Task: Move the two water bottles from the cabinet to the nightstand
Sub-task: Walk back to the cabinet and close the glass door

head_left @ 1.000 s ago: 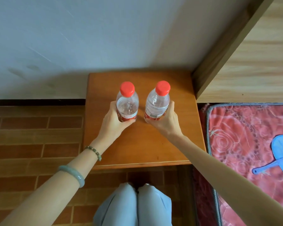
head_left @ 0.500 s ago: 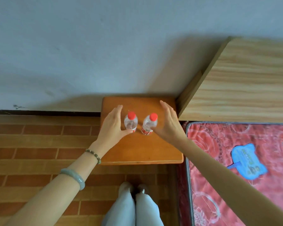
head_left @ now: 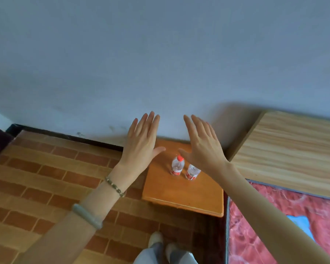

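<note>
So both water bottles are sitting upright on the nightstand [head_left: 181, 193], right around the lower middle of the frame. Left bottle [head_left: 177, 167] is showing its red cap and a red label; right bottle [head_left: 192, 172] has its cap hidden behind the right hand [head_left: 203, 147]. Both look clear, can't tell how full. Left hand [head_left: 141, 141] and right hand are hovering above with fingers spread flat, gripping nothing.

Single head-worn wide-angle view, looking forward and steeply down from standing height. Nightstand [head_left: 181, 195] sits low centre, fairly far below; both outstretched forearms enter from the bottom edge. Wall [head_left: 160, 54] fills the upper half, brick-pattern floor [head_left: 46, 178] lower left, bed headboard [head_left: 290, 149] at right.
</note>
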`<state>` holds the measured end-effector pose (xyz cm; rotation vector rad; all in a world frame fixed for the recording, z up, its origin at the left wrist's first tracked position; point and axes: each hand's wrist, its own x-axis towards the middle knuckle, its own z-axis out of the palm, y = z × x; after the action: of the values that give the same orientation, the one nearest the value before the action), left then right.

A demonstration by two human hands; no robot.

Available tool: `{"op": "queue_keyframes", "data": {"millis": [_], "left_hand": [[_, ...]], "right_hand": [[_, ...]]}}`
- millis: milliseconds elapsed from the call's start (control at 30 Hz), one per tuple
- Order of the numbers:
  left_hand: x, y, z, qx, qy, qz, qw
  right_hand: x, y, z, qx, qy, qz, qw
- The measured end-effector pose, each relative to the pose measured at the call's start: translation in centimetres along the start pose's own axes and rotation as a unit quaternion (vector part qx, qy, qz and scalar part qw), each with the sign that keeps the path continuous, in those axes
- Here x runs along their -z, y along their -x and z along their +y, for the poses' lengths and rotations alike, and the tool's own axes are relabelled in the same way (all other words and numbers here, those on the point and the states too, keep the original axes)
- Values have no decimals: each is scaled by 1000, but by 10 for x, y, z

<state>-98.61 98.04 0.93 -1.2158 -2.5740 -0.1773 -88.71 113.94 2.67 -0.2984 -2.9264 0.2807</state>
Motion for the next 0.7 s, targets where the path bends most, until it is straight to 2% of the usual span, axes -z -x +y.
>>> {"op": "queue_keyframes", "data": {"millis": [167, 367, 500, 700], "left_hand": [[38, 59, -21, 121, -90, -5, 989], [72, 139, -24, 258, -139, -6, 956], [94, 192, -15, 346, -158, -18, 925], [124, 263, -8, 473, -188, -39, 860]], "right_hand": [[6, -3, -51, 111, -8, -30, 993], [4, 7, -117, 266, -29, -45, 962], [1, 24, -159, 359, -40, -60, 931], [0, 48, -226, 468, -80, -71, 877]]}}
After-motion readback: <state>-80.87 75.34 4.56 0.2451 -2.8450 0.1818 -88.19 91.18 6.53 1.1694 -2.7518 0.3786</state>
